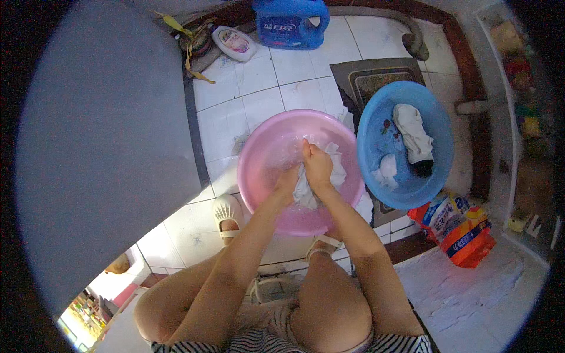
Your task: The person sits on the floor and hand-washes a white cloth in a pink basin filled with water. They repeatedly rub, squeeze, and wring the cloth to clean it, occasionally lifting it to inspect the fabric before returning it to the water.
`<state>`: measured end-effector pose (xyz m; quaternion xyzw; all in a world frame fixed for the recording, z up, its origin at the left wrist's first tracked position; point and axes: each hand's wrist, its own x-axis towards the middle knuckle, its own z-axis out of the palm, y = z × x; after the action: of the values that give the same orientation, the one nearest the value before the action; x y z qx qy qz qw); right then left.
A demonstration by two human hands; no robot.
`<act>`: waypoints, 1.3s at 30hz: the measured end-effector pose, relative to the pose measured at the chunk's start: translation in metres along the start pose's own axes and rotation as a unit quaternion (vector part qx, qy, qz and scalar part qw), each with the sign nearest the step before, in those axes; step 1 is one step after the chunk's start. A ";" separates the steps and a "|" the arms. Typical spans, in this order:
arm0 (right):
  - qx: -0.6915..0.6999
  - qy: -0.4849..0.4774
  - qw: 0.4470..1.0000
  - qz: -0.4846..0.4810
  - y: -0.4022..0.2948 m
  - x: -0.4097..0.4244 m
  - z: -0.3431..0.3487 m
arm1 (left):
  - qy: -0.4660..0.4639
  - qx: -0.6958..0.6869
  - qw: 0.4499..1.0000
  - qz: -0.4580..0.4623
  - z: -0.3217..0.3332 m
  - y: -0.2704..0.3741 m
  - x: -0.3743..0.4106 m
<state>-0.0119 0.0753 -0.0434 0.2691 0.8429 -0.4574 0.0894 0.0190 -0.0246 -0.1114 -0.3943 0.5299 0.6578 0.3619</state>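
Note:
In front of me a pink plastic basin (260, 132) stands on the tiled floor with sudsy water in it. A white cloth (304, 194) lies bunched in the basin, partly under the water. My right hand (318, 167) is curled into a fist on the cloth, thumb pointing away from me. Close beside it, my left hand (289, 180) grips the cloth at the water, its fingers mostly hidden. Part of the cloth spreads out to the right of my right hand.
Right of the pink basin sits a blue plastic basin (368, 176) holding a rolled white garment (413, 130) and a smaller white cloth (388, 167). An orange detergent bag (461, 234), a blue jug (291, 26) and a white bottle (234, 42) stand around. A grey panel (106, 132) borders the left.

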 end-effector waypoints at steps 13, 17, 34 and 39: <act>-0.089 -0.018 0.991 -0.096 -0.011 -0.044 -0.008 | -0.096 0.051 0.993 0.041 -0.011 -0.006 0.004; -0.104 -0.019 0.992 -0.067 -0.021 -0.028 -0.024 | -0.093 -0.045 0.995 -0.006 0.016 0.027 -0.051; -0.173 -0.009 0.982 -0.079 0.032 0.028 -0.008 | -0.106 -0.141 0.984 -0.009 0.006 0.057 -0.056; -0.199 -0.042 0.928 -0.312 0.056 0.029 0.011 | 0.092 0.408 0.832 0.364 -0.033 0.043 -0.015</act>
<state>-0.0069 0.1014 -0.1014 -0.0500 0.9535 -0.2957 0.0295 -0.0081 -0.0651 -0.0843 -0.0480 0.8864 0.4263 0.1737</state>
